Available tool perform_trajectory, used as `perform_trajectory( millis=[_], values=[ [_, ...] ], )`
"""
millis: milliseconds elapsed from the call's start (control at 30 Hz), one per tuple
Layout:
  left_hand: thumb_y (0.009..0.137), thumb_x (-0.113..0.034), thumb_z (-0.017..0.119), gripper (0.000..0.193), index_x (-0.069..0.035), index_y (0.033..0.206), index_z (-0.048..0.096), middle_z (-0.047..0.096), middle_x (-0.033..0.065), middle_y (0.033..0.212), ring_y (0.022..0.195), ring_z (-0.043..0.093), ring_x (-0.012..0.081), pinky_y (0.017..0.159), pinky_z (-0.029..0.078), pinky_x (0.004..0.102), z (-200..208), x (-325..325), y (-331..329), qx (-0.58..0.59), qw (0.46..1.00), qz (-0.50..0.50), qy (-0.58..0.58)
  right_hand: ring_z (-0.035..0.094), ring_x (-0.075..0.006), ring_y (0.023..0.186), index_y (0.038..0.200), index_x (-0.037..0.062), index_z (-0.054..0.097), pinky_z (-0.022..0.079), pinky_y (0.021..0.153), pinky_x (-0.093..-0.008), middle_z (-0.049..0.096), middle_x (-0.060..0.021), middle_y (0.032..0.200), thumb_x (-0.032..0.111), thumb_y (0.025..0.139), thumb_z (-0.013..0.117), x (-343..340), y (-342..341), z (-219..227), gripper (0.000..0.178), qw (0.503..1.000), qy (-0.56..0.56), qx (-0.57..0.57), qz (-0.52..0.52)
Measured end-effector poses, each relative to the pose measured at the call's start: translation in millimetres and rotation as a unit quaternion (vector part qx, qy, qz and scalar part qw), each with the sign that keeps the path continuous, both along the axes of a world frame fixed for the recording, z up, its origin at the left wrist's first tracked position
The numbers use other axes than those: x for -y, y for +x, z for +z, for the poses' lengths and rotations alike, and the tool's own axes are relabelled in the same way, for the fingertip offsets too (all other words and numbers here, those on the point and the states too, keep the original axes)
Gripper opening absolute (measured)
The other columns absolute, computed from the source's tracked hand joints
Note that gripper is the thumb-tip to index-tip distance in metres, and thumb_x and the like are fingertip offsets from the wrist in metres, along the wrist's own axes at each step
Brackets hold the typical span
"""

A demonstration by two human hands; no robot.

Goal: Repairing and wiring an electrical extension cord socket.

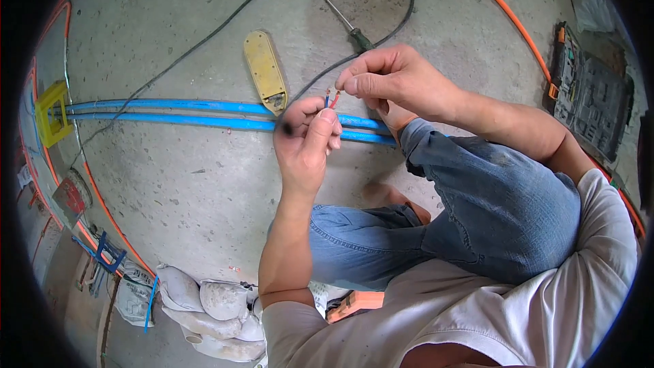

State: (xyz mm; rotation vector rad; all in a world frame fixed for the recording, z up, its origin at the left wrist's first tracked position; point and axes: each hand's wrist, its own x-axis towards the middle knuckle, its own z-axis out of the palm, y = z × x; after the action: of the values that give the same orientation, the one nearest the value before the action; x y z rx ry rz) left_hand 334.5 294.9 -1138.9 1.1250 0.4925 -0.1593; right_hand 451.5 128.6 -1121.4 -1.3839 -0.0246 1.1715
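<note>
My left hand [306, 143] is closed, pinching the end of a black cable from which a red wire [334, 102] and a blue wire [327, 103] stick up. Bare copper shows at the wire tips. Thumb and forefinger of my right hand [392, 82] are pinched together at the red wire's bare end. Just beyond my left hand lies a yellow oblong plastic case [264, 65], with small metal parts at its near end. A screwdriver [349, 26] with a dark green handle rests on the floor beyond my right hand.
Two blue pipes [184, 122] run across the concrete floor to a yellow box [52, 114] at the left. The black cable [204, 39] loops over the floor. An open tool case [593, 92] lies at the right, an orange hose [501, 3] beside it. White sacks [218, 310] sit at the lower left.
</note>
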Motion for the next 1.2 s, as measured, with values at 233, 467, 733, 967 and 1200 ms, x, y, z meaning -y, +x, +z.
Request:
perform_trajectory(
  millis=[233, 467, 733, 967, 1200],
  values=[
    [0.094, -0.01, 0.054, 0.015, -0.001, 0.107, 0.055, 0.058, 0.0058, 0.071, 0.055, 0.049, 0.0093, 0.047, 0.036, 0.0204, -5.8, -1.9, -3.4, 0.015, 1.0, 0.001, -0.009, 0.054, -0.0057, 0.064, 0.103, 0.0022, 0.069, 0.045, 0.055, -0.0224, 0.063, 0.0001, 0.075, 0.015, 0.09, 0.067, -2.3, -1.8, -1.7, 0.019, 1.0, -0.002, 0.027, 0.007],
    [0.094, -0.01, 0.054, 0.013, -0.002, 0.104, 0.055, 0.057, 0.005, 0.069, 0.054, 0.048, 0.0083, 0.047, 0.036, 0.0193, -3.5, 4.6, -5.6, 0.004, 0.999, -0.008, -0.032, 0.055, -0.0052, 0.07, 0.097, 0.0021, 0.07, 0.045, 0.059, -0.0222, 0.063, 0.0004, 0.083, 0.012, 0.088, 0.068, 2.5, 1.3, -4.2, 0.014, 0.996, 0.01, 0.062, 0.057],
    [0.094, -0.015, 0.057, 0.016, -0.003, 0.104, 0.055, 0.059, 0.003, 0.071, 0.056, 0.05, 0.0059, 0.047, 0.035, 0.018, 1.2, 10.9, -13.7, -0.01, 0.998, -0.061, -0.032, 0.058, -0.0055, 0.078, 0.094, 0.0018, 0.07, 0.047, 0.069, -0.0219, 0.067, 0.0005, 0.083, 0.014, 0.087, 0.07, 19.4, 0.0, -7.3, 0.014, 0.993, 0.027, 0.053, 0.1],
    [0.095, -0.015, 0.054, 0.014, -0.004, 0.103, 0.054, 0.057, 0.0014, 0.073, 0.057, 0.049, 0.005, 0.05, 0.038, 0.0182, 3.5, 16.7, -16.8, -0.025, 0.995, -0.068, -0.062, 0.059, -0.0071, 0.081, 0.093, 0.0016, 0.07, 0.048, 0.073, -0.0233, 0.066, -0.0012, 0.086, 0.013, 0.086, 0.07, 20.8, -3.1, -5.3, 0.013, 0.995, 0.048, 0.033, 0.084],
    [0.095, -0.014, 0.054, 0.012, -0.002, 0.1, 0.055, 0.057, 0.0017, 0.072, 0.057, 0.048, 0.005, 0.05, 0.038, 0.0182, 6.0, 19.9, -21.1, -0.03, 0.995, -0.066, -0.068, 0.06, -0.0099, 0.082, 0.095, 0.0005, 0.07, 0.048, 0.074, -0.0247, 0.065, -0.003, 0.087, 0.012, 0.086, 0.071, 22.8, -5.6, -5.4, 0.015, 0.991, 0.039, 0.073, 0.105]
  ],
)
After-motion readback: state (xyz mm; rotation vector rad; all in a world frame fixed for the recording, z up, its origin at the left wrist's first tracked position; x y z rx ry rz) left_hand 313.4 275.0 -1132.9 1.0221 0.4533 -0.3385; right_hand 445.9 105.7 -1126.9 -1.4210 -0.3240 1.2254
